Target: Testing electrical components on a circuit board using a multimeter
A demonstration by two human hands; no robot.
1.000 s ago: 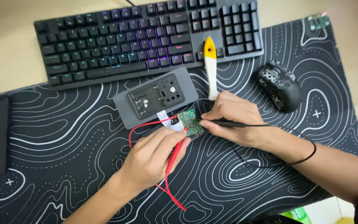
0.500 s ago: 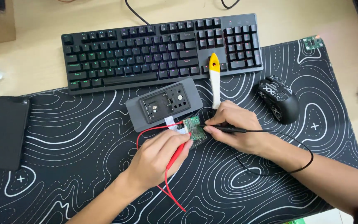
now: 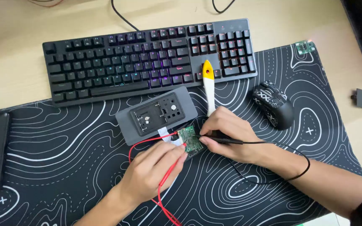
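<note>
Left hand [image 3: 153, 169] pinched red probe [image 3: 173, 164], right hand [image 3: 231, 136] gripped black probe [image 3: 227, 141]; both tips sat on green circuit board [image 3: 190, 140] for contact.

single head cam, looking steeply down, fairly close over the desk mat [image 3: 63, 175], keyboard [image 3: 147, 58] along the top, both forearms entering from the bottom edge, no second view

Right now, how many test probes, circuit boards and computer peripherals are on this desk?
Test probes: 2, a red probe in the left hand, a black probe in the right hand.
Circuit boards: 2, green board under the probes, small board at the mat corner.
Peripherals: 2, keyboard, mouse.
Total: 6.
</note>
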